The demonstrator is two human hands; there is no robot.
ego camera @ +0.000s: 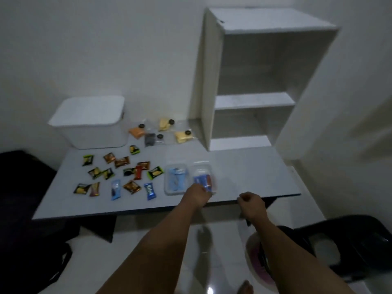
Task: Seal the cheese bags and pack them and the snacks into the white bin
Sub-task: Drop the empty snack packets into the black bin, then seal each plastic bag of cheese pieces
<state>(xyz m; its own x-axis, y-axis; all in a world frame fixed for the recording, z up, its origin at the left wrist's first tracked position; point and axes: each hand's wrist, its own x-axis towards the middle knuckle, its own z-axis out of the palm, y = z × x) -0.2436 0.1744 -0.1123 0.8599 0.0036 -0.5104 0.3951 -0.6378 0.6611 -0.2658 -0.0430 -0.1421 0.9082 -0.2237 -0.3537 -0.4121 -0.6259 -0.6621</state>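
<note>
At the moment inspected, the table (244, 172) carried everything the task called for, and nothing had yet gone into the white bin (89, 124), which stood at the back left corner against the wall with its lid on — a lid that would, in my judgement, have to come off before any packing. The cheese bags (183, 135) lay in a loose cluster along the back edge, just beside the bin and between it and the white shelf unit (250, 81) at the back right; whether their seals were closed could not be told, the picture being too soft. The wrapped snacks (122, 162) were scattered singly over the left half of the table, apart from one another, presumably spread so each could be picked without disturbing its neighbour. Two clear trays (177, 180) of blue packets stood side by side near the front edge at the middle. The left hand (198, 193) rested at the front rim of the right-hand tray, fingers curled at or over it; whether they were clamped on the rim could not be told. The right hand (251, 200) hovered at the front edge, closed into a loose fist and holding nothing visible. The right half of the table was bare — the best room for handling bags. The shelf unit's side panel limited reach to the back right, and the nearest snacks lay close to the front edge, where a careless sweep might push them off.
</note>
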